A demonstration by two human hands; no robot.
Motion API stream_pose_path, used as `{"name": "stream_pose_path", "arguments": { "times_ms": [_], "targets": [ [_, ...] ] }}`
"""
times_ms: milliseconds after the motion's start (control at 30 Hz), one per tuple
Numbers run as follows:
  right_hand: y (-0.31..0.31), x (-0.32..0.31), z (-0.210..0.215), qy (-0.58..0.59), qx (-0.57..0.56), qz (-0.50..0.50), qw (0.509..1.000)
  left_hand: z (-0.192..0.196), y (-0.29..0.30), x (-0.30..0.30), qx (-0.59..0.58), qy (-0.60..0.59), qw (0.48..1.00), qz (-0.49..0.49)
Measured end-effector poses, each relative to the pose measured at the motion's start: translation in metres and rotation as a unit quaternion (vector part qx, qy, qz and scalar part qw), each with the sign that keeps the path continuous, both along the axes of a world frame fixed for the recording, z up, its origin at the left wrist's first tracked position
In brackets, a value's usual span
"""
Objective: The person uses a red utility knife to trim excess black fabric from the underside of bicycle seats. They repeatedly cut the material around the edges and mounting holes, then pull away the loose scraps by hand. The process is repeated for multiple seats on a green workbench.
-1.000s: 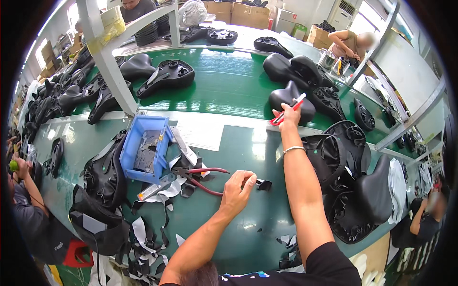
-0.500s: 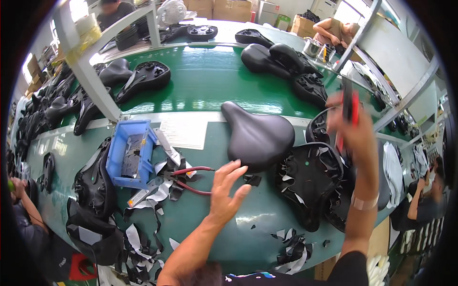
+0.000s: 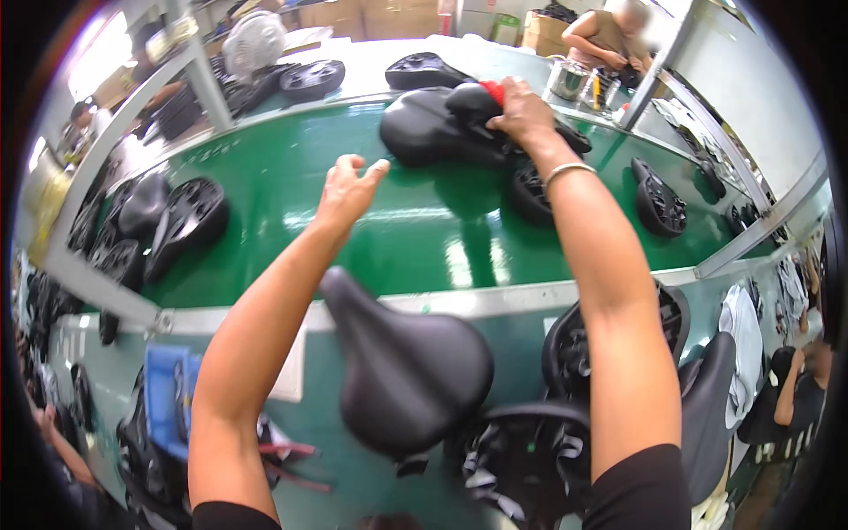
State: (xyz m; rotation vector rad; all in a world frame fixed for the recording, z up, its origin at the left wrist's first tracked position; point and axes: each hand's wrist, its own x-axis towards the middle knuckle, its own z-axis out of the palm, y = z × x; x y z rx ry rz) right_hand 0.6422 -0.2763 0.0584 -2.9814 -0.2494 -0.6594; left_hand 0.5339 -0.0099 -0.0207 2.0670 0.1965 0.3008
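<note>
Near the upper centre of the frame, the left hand [image 3: 346,194] is empty, thumb and fingers apart. At upper right of centre, the right hand [image 3: 527,117] reaches to the clustered black saddles [image 3: 422,128], a red object [image 3: 492,91] at its fingers (whether gripped, I cannot tell); another black saddle [image 3: 413,375] lies lower centre.

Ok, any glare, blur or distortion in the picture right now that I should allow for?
Head view: white glare on the green surface, whose far edge bows with the fisheye; same head view, the window at upper left washed out; head view again, the red plier handles and blue bin look smeared, corners lost to black.
</note>
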Motion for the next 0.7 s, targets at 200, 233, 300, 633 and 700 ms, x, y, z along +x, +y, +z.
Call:
{"name": "stream_pose_path", "arguments": {
  "times_ms": [200, 233, 300, 633, 700],
  "targets": [
    [-0.062, 0.011, -0.009, -0.040, 0.042, 0.048, 0.997, -0.035, -0.062, 0.119, -0.206, 0.102, 0.971, 0.070],
    [-0.090, 0.006, -0.004, -0.070, 0.056, 0.061, 0.994, -0.036, -0.075, 0.128, -0.231, 0.107, 0.963, 0.086],
    [-0.134, -0.013, 0.031, -0.037, 0.236, 0.061, 0.969, -0.046, -0.061, 0.148, -0.269, 0.051, 0.956, 0.108],
    [-0.273, -0.362, 0.137, 0.073, 0.686, -0.068, 0.721, 0.093, -0.028, -0.068, -0.256, -0.254, 0.927, -0.107],
    [-0.251, -0.403, 0.115, 0.085, 0.705, -0.063, 0.701, 0.123, -0.016, -0.157, -0.098, -0.296, 0.946, -0.083]
  ]
}}
